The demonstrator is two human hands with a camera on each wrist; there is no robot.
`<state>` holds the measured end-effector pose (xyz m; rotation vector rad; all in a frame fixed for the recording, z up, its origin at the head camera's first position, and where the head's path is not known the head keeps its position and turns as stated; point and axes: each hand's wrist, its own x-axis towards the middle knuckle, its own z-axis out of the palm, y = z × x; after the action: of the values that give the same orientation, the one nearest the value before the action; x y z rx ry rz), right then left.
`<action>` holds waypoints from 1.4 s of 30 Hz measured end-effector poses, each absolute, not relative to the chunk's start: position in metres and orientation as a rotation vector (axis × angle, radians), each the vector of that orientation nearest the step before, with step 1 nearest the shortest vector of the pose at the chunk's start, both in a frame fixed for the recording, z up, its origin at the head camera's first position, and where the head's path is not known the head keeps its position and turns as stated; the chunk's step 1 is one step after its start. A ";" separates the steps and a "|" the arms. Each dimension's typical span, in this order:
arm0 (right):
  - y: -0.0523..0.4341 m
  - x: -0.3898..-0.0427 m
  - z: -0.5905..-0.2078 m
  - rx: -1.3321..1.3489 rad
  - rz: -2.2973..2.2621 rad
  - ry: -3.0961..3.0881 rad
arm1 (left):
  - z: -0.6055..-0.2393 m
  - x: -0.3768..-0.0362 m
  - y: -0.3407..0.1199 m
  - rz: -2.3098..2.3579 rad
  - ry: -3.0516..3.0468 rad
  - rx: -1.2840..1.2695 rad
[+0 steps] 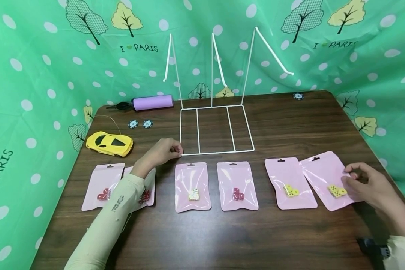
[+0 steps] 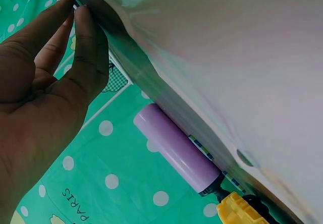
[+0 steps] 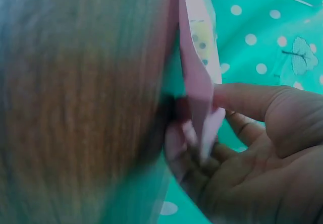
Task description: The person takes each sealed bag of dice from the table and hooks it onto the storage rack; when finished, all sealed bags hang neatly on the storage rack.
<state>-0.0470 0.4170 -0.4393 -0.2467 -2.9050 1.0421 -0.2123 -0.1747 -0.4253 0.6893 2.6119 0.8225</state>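
Observation:
My left hand (image 1: 162,151) pinches the front left corner of a white wire rack (image 1: 219,153), which has three upright prongs at its back. Thumb and fingertips meet at the wire in the left wrist view. At the right, my right hand (image 1: 372,184) pinches the side edge of a pink zip pouch (image 1: 324,170) with yellow dice (image 1: 336,191) inside. That pouch is tilted and touches the neighbouring pink pouch (image 1: 283,172), also with yellow dice. In the right wrist view the held pouch (image 3: 194,77) appears edge-on between thumb and fingers.
Pouches with white dice (image 1: 194,194) and red dice (image 1: 238,194) lie before the rack. Two more red-dice pouches are leftward, one partly under my left sleeve (image 1: 118,210). A yellow toy car (image 1: 109,143), purple pump (image 1: 152,102) and poker chips (image 1: 147,124) lie behind.

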 end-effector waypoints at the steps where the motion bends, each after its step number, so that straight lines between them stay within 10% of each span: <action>1: 0.417 -0.047 -0.439 -0.235 1.070 -2.877 | -0.425 -0.213 -0.175 0.823 2.613 0.688; 23: 0.373 -0.084 -0.367 -0.175 1.288 -2.447 | -0.426 -0.214 -0.176 0.829 2.594 0.669; 42: 0.264 -0.112 -0.308 0.499 1.797 -1.620 | -0.427 -0.210 -0.176 0.848 2.616 0.710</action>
<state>-0.1123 0.2638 -0.3082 0.4989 -1.6199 1.7968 -0.2097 -0.1757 -0.4273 0.7100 2.6165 0.8481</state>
